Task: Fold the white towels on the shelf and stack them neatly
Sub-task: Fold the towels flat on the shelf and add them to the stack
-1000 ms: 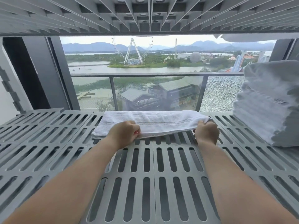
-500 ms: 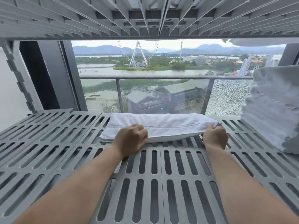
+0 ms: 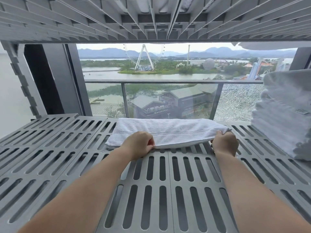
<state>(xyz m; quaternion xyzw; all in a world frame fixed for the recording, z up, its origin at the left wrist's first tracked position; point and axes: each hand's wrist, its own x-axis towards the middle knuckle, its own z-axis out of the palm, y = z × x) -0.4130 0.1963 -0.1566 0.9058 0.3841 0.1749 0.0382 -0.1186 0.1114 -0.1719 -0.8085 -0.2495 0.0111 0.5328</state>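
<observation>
A white towel (image 3: 168,130), folded into a long strip, lies across the far middle of the grey slatted shelf (image 3: 50,148). My left hand (image 3: 138,145) pinches its near edge left of centre. My right hand (image 3: 224,145) grips the towel's right end, and the corner pokes out above my fingers. The near edge between my hands is lifted slightly off the shelf. A stack of several folded white towels (image 3: 284,115) stands at the right of the shelf.
Another slatted shelf (image 3: 151,19) hangs low overhead. A dark window frame (image 3: 55,79) and a notched shelf post (image 3: 25,81) stand at the back left. Behind the shelf is a window with a glass balcony railing (image 3: 168,81). Bare slats stretch left of the towel and toward me.
Both hands keep their hold on the towel's near edge. The view has drifted left and tilted up a little; the towel stays in its place.
</observation>
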